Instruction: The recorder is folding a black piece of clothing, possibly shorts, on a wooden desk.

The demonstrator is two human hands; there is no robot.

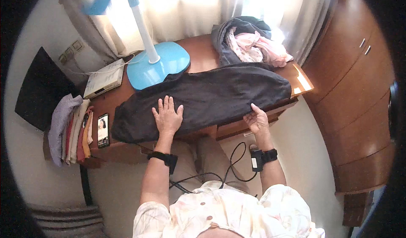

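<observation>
A dark garment (203, 95) lies spread lengthwise along the front of a brown wooden desk (201, 52), part of its cloth overhanging the near edge. My left hand (167, 117) rests palm down on the garment, left of its middle, fingers apart. At the near edge, towards the right, my right hand (257, 119) is turned partly palm up, its thumb at the border of the cloth; whether the fingers pinch the fabric I cannot tell. Black bands with small devices circle both wrists, and a black cable hangs between them over my lap.
A blue fan base (158, 65) with a white pole stands behind the garment. A pile of grey and pink clothes (250, 44) sits back right. At left are a white box (104, 79), a phone (103, 130) and a stack of folded clothes (71, 128). A wooden cupboard (352, 89) stands right.
</observation>
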